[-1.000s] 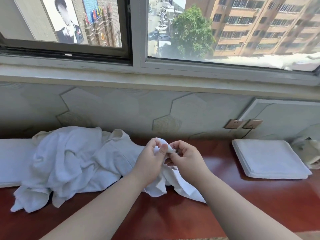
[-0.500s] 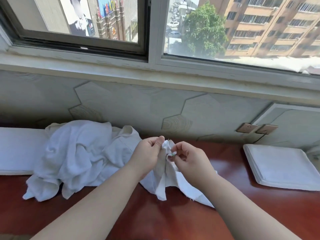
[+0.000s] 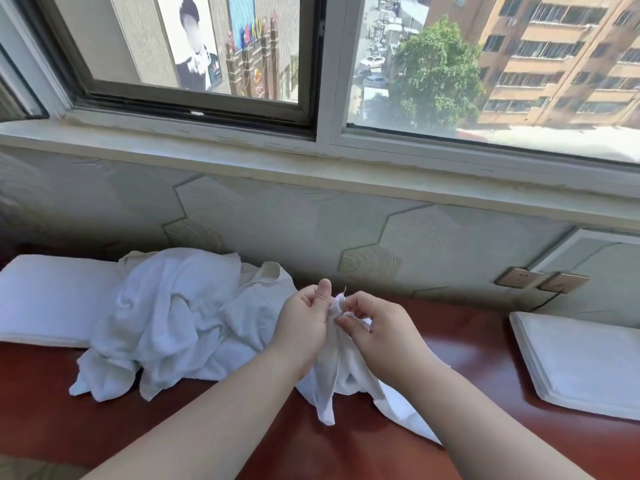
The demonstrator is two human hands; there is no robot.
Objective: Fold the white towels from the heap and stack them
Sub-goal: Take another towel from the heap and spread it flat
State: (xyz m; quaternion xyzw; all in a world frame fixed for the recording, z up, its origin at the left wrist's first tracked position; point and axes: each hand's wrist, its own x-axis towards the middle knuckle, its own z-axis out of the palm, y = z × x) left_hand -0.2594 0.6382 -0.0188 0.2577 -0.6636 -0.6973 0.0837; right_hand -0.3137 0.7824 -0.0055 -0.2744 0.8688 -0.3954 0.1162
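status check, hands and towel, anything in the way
Left hand and right hand both pinch one corner of towel, rest drooping to table. Heap at left, folded stack at right. Path to stack looks clear.

Bright daylight, wide-angle view
Light comes through the far window [image 3: 327,64]; sheen on the red table [image 3: 467,344] at right, soft shadow under the towel heap [image 3: 166,320], sill bows.

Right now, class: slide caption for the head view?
Left hand and right hand pinch the corner of a white cloth towel over a reddish table.

Red-brown table [image 3: 52,393] beneath window [image 3: 450,64]
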